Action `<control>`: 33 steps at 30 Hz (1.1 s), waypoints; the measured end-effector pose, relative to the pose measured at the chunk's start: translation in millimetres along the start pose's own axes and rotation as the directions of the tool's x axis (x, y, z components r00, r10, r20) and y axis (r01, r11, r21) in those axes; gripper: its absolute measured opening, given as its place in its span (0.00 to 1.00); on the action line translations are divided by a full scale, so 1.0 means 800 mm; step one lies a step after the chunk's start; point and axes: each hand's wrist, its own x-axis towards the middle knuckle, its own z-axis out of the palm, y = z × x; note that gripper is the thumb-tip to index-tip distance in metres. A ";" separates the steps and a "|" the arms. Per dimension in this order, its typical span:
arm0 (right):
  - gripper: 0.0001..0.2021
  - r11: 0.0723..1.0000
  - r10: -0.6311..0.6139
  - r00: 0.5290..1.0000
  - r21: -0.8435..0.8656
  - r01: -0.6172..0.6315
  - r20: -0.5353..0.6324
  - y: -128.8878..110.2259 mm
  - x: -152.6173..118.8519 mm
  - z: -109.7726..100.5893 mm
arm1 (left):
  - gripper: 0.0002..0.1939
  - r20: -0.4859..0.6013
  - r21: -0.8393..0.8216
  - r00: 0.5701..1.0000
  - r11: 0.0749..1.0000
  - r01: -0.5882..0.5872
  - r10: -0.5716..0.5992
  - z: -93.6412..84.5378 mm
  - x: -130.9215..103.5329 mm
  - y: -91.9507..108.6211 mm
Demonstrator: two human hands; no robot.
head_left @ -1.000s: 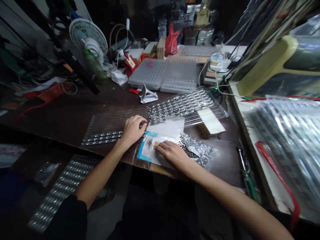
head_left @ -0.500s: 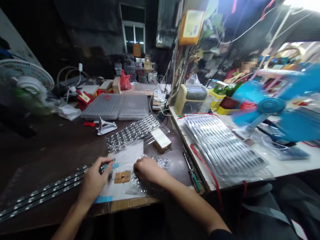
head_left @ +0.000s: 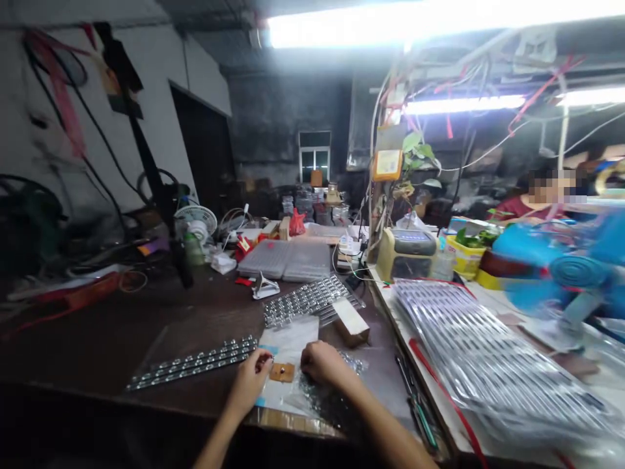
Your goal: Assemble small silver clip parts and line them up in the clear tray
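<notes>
My left hand (head_left: 254,373) is closed beside the right end of several dark strips with shiny round pieces (head_left: 195,365); what its fingers hold is too small to name. Just right of it a small brown block (head_left: 282,372) with a tiny dark piece on top lies on a white sheet (head_left: 288,337). My right hand (head_left: 323,362) has its fingers curled down at the edge of a clear bag of small shiny parts (head_left: 332,394); its fingertips are hidden. Behind the sheet lies a tray of rows of shiny parts (head_left: 305,301).
A white-topped box (head_left: 351,320) stands behind my right hand. Tools (head_left: 420,410) lie at the right table edge. Bagged strips (head_left: 493,345) cover the right bench, near a blue fan (head_left: 579,270). Grey trays (head_left: 286,259) lie farther back. A person (head_left: 532,198) is at far right.
The view has tilted up and pulled back, showing ceiling lights and more of the left side. My left hand now sits closer to the brown block, with its fingers drawn together.
</notes>
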 end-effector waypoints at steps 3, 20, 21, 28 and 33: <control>0.13 0.998 -0.023 0.999 0.049 0.025 -0.035 -0.003 -0.005 0.000 | 0.15 0.015 0.003 1.000 1.000 -0.017 0.017 0.000 -0.002 0.002; 0.13 0.925 -0.210 0.975 0.308 0.223 -0.075 0.003 0.019 0.017 | 0.11 0.075 0.008 0.997 1.000 -0.015 0.015 -0.007 0.004 0.002; 0.13 0.920 -0.208 0.975 0.324 0.221 -0.073 0.005 0.021 0.019 | 0.11 0.084 -0.002 0.996 1.000 -0.013 0.013 -0.008 0.005 0.001; 0.14 0.877 -0.180 0.981 0.439 0.194 -0.075 0.020 0.030 0.027 | 0.10 0.135 -0.061 0.991 0.998 0.007 0.001 -0.016 0.002 -0.001; 0.12 0.870 -0.182 0.975 0.441 0.221 -0.128 0.026 0.034 0.034 | 0.07 0.185 -0.061 0.980 0.996 -0.058 0.069 -0.019 0.002 0.008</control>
